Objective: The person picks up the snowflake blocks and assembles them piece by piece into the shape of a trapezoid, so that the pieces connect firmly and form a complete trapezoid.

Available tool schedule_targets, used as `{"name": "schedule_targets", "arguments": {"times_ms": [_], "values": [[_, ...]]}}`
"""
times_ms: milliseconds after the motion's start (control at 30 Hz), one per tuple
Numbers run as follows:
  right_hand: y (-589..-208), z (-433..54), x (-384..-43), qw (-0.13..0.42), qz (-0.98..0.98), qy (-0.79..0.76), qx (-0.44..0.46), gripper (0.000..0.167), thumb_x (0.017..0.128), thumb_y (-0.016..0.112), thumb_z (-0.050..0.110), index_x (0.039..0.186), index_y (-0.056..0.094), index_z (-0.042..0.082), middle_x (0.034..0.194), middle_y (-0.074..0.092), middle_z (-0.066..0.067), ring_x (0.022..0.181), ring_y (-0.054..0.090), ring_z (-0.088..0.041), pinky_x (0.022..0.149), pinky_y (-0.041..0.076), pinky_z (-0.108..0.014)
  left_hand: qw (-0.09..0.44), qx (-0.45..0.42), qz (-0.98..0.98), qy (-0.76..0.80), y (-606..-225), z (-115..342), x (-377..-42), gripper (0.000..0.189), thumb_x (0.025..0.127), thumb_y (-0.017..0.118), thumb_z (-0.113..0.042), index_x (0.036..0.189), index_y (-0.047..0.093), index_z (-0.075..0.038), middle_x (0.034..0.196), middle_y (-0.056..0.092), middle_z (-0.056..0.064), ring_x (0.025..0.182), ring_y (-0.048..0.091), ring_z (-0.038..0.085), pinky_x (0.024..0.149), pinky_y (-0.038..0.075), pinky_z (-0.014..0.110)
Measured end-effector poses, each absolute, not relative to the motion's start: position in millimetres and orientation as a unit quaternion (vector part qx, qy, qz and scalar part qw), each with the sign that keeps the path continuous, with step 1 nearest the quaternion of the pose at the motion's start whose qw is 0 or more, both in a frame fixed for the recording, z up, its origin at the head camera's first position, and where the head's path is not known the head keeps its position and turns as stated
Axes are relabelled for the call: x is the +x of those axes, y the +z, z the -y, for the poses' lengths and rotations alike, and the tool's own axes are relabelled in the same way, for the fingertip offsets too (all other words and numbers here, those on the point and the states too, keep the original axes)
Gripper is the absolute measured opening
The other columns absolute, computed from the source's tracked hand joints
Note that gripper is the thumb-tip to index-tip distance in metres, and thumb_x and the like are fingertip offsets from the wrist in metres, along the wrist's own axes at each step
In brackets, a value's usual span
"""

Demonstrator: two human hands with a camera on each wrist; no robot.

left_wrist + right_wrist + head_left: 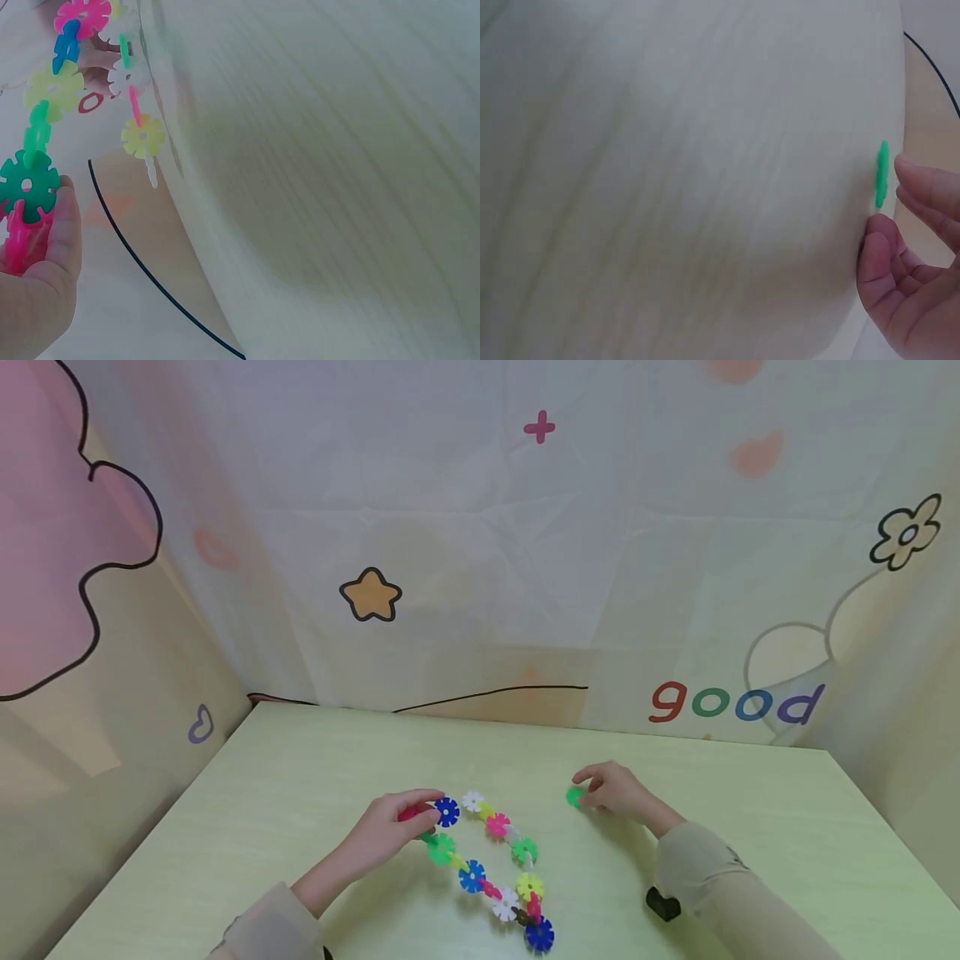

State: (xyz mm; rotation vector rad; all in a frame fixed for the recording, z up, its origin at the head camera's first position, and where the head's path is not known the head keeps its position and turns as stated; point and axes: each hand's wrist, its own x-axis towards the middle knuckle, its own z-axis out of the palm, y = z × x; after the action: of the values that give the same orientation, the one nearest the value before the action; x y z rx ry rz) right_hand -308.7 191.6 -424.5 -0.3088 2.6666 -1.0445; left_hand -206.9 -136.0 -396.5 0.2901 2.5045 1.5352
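Observation:
My left hand (pixel 384 828) grips one end of a curved chain of colourful notched snowflake discs. A pink disc (pixel 407 813) is at its fingers, with a dark blue disc (pixel 447 812) right at the fingertips. In the left wrist view a green disc (pixel 28 187) and a pink disc (pixel 16 238) sit against the same hand. The chain bends round through a dark blue disc (pixel 539 935) to a white disc (pixel 472 801) at its far end. My right hand (pixel 621 793) is at a loose green disc (pixel 574 797), thumb and index finger parted around it, other fingers bent.
The pale wood-grain table (pixel 337 752) lies under everything. A printed cloth (pixel 465 610) stands behind it, with more cloth along both sides. A small black object (pixel 663 904) shows by the right sleeve (pixel 705 868).

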Motion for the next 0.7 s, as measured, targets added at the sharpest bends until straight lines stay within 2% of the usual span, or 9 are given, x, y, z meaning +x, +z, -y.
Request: {"name": "schedule_targets", "arguments": {"times_ms": [433,700], "values": [[-429.9,-189.4,-311.7,0.111,-0.938,-0.307,-0.112,0.024,0.073,0.070,0.008,0.096,0.064,0.005,0.077,0.054,-0.005,0.067,0.045,-0.016,0.057,0.037,-0.024,0.096,0.103,-0.845,0.516,-397.4,136.8,-207.8,0.042,0.085,0.056,-0.032,0.122,0.052,-0.011,0.104,0.062,0.007,0.085,0.063,0.015,0.077,0.051,0.032],[-431.0,-190.3,-308.8,0.107,-0.934,-0.319,-0.119,0.022,0.071,0.070,0.004,0.085,0.054,0.007,0.076,0.052,-0.006,0.069,0.045,-0.017,0.060,0.038,-0.025,0.094,0.110,-0.842,0.520,-398.4,136.5,-208.1,0.043,0.086,0.056,-0.032,0.122,0.052,-0.010,0.104,0.062,0.008,0.084,0.063,0.016,0.078,0.051,0.032]]}}
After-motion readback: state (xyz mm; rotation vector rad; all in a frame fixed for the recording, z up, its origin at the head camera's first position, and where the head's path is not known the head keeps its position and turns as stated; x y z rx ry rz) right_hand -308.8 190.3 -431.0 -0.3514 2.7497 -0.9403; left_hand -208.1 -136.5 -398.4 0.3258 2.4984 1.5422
